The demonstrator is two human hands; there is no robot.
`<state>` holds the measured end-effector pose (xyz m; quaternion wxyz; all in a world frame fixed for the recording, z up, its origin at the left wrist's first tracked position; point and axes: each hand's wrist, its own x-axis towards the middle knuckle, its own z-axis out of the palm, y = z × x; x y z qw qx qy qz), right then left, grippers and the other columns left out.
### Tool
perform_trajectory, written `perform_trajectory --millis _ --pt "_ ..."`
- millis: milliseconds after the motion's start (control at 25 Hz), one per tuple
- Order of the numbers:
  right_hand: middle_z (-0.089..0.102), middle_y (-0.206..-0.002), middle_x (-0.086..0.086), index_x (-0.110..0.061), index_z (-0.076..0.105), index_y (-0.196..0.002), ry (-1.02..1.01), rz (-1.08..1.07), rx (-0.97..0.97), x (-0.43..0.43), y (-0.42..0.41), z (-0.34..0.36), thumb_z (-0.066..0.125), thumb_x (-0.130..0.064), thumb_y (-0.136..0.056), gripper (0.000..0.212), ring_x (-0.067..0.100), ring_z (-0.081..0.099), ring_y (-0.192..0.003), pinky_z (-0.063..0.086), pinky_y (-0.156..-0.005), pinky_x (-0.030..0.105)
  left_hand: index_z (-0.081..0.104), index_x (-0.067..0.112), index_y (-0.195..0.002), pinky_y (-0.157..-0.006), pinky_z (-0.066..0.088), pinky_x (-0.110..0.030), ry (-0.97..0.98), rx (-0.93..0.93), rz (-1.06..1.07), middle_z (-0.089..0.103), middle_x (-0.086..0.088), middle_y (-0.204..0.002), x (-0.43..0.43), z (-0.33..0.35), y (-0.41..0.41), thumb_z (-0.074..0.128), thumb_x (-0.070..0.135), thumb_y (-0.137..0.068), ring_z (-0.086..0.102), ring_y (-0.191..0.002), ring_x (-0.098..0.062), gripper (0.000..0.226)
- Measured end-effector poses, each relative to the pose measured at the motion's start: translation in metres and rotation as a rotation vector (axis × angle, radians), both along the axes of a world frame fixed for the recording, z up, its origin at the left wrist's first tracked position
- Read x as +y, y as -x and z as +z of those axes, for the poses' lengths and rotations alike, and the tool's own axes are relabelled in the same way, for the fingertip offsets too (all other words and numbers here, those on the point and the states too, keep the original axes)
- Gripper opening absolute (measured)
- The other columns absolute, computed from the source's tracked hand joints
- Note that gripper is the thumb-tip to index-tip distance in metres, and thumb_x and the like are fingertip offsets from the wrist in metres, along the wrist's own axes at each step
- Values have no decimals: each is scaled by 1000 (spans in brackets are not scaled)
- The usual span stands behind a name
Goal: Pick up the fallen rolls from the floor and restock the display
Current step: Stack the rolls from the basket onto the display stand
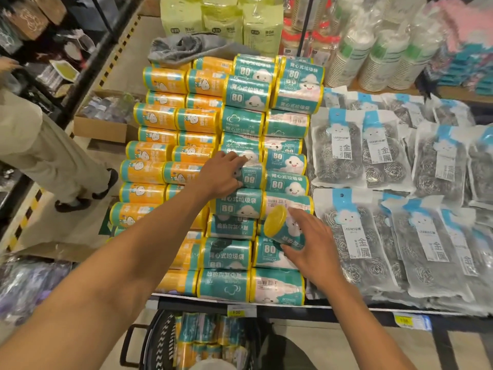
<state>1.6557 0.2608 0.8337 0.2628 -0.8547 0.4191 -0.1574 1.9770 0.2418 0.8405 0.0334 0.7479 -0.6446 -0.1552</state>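
Right grip (pixel 312 247) is curled round a teal roll (pixel 280 228), thumb below and fingers above. This held roll is tilted, its yellow end cap toward the camera, just over the front of the right teal column. Left grip (pixel 221 177) reaches further in and lies on a stacked roll (pixel 253 178) marked "80", its fingertips curled round that roll's left end.

Nearest, below the shelf edge, a black basket (pixel 162 340) holds more teal rolls (pixel 202 329) standing on end; they overlap too much to count. On the front rail of the display shelf (pixel 360 308) are 2 price tags: a yellow one (pixel 236 312) reading "5.00" and a second tag (pixel 408 321) that is too blurred to read.

On the shelf, the teal rolls (pixel 232 252) run back in 2 columns, stacked higher at the far end. Their labels show a smiling cloud, "80", "背心式垃圾袋" and "50X60CM". Touching them on the left are 2 columns of orange rolls (pixel 152 166) with teal bands. To the right lie overlapping packs of steel scourers (pixel 437 249) printed "金属" and "6".

On the floor to the left sit a cardboard box (pixel 101 126) and another person's trouser leg (pixel 40 145) and dark shoes. At the far end a grey cloth (pixel 181 48) lies behind the orange rolls, with pale green packs (pixel 226 20) beyond it and sleeves of paper cups (pixel 349 57) to the right.
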Motion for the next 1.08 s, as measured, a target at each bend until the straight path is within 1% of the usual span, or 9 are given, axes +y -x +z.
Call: perform_trajectory --millis 120,240,440,560,640,760,880,1000,1080 --pt "56 -145 -9 -29 49 -147 10 16 20 -3 0 0 87 -34 -76 81 17 49 -131 37 -106 36 33 27 -152 -105 38 -50 -35 -49 -12 34 -5 -153 1 -5 -2 62 48 -93 34 -134 -37 69" --pt "55 -145 -10 -31 47 -147 -2 34 29 -3 1 -2 88 -35 -74 84 18 50 -132 38 -107 38 31 28 -151 -106 35 -53 -51 -44 -5 34 -6 -150 5 -9 -1 51 52 -97 33 -133 -37 63" --pt "58 -141 -9 -30 50 -144 30 33 15 -4 0 -1 90 -32 -71 83 20 55 -127 42 -103 41 26 34 -152 -116 17 -55 -114 -17 34 26 -4 -152 2 -12 -1 45 53 -101 23 -141 -34 58" --pt "60 -139 -8 -28 52 -143 44 32 -16 -4 1 0 91 -30 -70 83 21 56 -125 42 -101 39 21 39 -155 -116 14 -57 -167 16 116 24 -5 -152 1 -13 7 46 48 -101 19 -143 -35 60" --pt "59 -140 -9 -29 52 -144 34 36 -18 -3 1 -1 90 -30 -71 82 20 56 -126 42 -102 38 29 39 -156 -116 18 -56 -60 49 152 33 -6 -151 8 -17 13 50 46 -98 26 -142 -35 63" --pt "56 -144 -12 -32 49 -146 23 44 -26 -4 2 -2 88 -35 -73 83 17 54 -131 44 -106 41 63 32 -137 -108 39 -48 229 160 194 61 -4 -137 12 -19 16 65 43 -94 50 -130 -33 45" --pt "55 -145 -14 -33 47 -147 23 40 -11 -7 0 -5 87 -37 -74 84 16 53 -132 44 -107 43 74 33 -121 -97 51 -44 173 155 274 68 -1 -126 -1 -8 15 79 31 -87 57 -122 -30 35" --pt "55 -145 -14 -32 48 -147 23 31 -20 -3 2 -5 88 -36 -74 83 15 52 -132 39 -108 35 75 32 -120 -92 53 -43 83 132 280 67 -1 -129 -10 -2 22 79 29 -86 57 -124 -30 35" --pt "55 -144 -13 -33 48 -146 29 22 -8 -4 1 -4 88 -35 -74 82 16 52 -132 39 -106 36 75 32 -120 -88 54 -42 81 98 259 67 -1 -127 -9 -5 19 77 29 -88 59 -120 -30 33"
